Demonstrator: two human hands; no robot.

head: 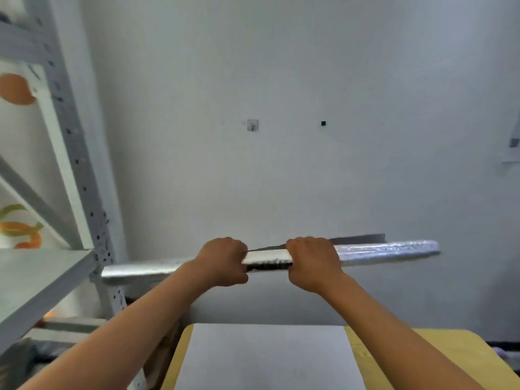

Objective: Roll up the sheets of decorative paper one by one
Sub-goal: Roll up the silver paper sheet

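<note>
A long silver roll of decorative paper [388, 250] is held up level in the air in front of the wall, well above the table. My left hand [223, 261] grips it just left of its middle, fingers curled round it. My right hand [313, 263] grips it just right of the middle. Between the hands a dark band shows on the roll's underside. A flat white sheet of paper [267, 358] lies on the yellow table [439, 350] below my arms.
A grey metal shelving rack [73, 153] stands at the left, its shelf board [33, 280] close to the roll's left end. The plain wall behind carries a small hook [252, 125] and a black dot. Some clutter lies on the floor left of the table.
</note>
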